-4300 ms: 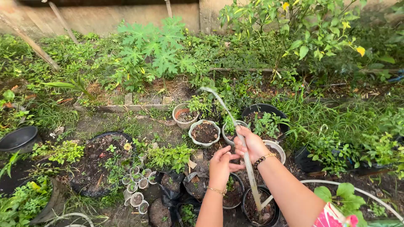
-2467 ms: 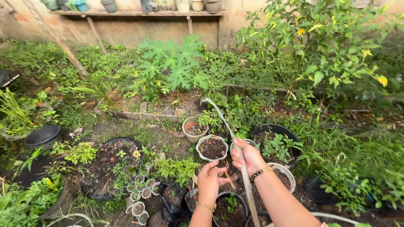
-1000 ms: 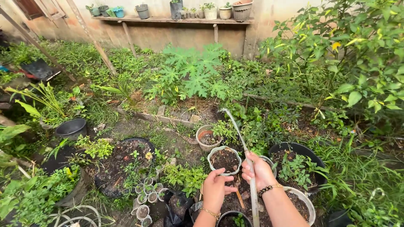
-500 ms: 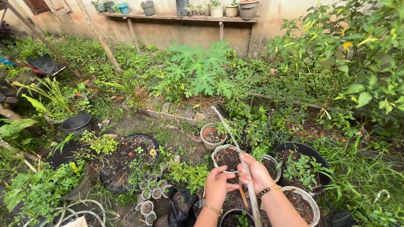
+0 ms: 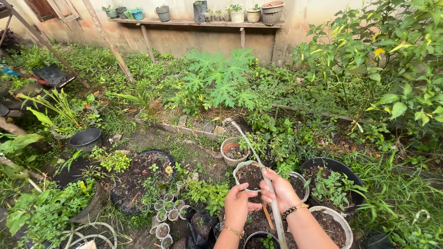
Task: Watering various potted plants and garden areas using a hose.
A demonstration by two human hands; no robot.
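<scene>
Pale translucent hose (image 5: 272, 203), thin water jet; right hand (image 5: 280, 190) grips it, left hand (image 5: 240, 203) half-curled beside.

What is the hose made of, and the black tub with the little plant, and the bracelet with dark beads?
The hose in the right hand looks like clear, pale soft plastic: it bends and light shows through. The black tub seems to be thin matte plastic, with a smooth even rim. The bracelet has glossy dark beads, perhaps stone or glass, and some gold-coloured ones; too small to tell.
</scene>
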